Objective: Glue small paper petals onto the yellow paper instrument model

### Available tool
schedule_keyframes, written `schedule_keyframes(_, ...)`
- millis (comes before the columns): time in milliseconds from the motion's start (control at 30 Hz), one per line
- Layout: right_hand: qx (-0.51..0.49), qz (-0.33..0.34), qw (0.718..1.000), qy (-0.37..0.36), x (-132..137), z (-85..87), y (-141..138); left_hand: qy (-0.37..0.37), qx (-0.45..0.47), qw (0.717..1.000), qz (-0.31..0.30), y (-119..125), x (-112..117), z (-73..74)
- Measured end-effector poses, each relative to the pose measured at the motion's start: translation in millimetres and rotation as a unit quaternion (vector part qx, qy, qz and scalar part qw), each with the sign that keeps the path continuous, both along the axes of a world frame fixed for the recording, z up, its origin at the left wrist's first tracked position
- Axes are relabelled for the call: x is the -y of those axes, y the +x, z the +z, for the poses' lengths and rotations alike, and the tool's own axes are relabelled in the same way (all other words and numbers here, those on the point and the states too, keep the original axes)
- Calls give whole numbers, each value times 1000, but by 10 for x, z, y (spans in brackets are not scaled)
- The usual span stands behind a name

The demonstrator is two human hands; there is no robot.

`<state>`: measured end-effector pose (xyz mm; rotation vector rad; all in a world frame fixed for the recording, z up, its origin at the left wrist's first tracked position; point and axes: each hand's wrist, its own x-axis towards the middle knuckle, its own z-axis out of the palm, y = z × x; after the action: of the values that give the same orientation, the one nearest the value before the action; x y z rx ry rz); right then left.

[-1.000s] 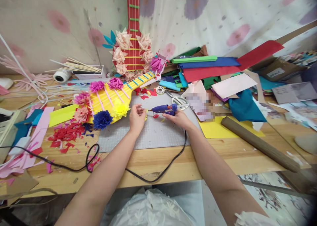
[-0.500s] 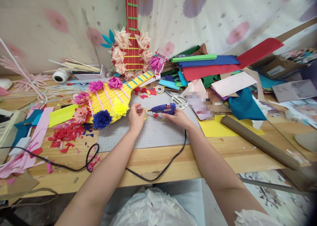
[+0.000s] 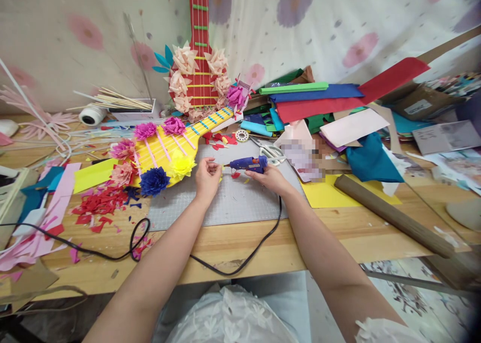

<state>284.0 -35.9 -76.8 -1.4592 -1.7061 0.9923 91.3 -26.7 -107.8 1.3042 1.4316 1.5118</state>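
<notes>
My right hand (image 3: 271, 178) is closed round a blue hot glue gun (image 3: 246, 164), whose nozzle points left. Close to that tip, my left hand (image 3: 209, 176) is pinched on a small yellow paper piece (image 3: 221, 178), mostly hidden by the fingers. Both hands are above a grey cutting mat (image 3: 233, 210). Left of them lies a yellow paper guitar (image 3: 161, 145) with pink strips and paper flowers, among them a yellow flower (image 3: 182, 165) and a dark blue flower (image 3: 154, 181).
Behind stands a red paper guitar (image 3: 200, 77) with peach flowers. Scissors (image 3: 274, 154) lie beyond the glue gun. Red paper scraps (image 3: 99, 202) are heaped left, coloured paper sheets (image 3: 319, 100) right. A black cord (image 3: 240, 273) loops along the front edge; a brown roll (image 3: 391, 215) lies right.
The glue gun's nozzle has shifted very slightly at the left fingertips. Both hands otherwise keep the same place and hold.
</notes>
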Motion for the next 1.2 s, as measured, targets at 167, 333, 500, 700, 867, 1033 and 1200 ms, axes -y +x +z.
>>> schedule_keyframes(167, 0, -12, 1000, 4, -4, -2, -5, 0, -11, 1000, 0, -4, -2, -12)
schedule_keyframes(333, -2, -24, 1000, -6, 5, 24, -19, 3, -26, 1000, -3, -5, 0, -22)
schedule_keyframes(500, -25, -61, 998, -4, -32, -41, -15, -2, -11, 1000, -14, -6, 6, -13)
schedule_keyframes(700, -7, -157, 987, 42, -156, -166, 20, 6, 35, 999, -31, -5, 13, -7)
schedule_keyframes(867, 107, -190, 974, 65, -270, -204, -7, 27, 45, 998, -30, 5, 24, -4)
schedule_keyframes(1033, 167, -177, 966, 88, -280, -170, -44, 43, 49, 998, -24, 19, 34, 105)
schedule_keyframes(1200, 202, -206, 948, 139, -108, -21, 25, 54, 138, 989, -9, 69, 57, 305)
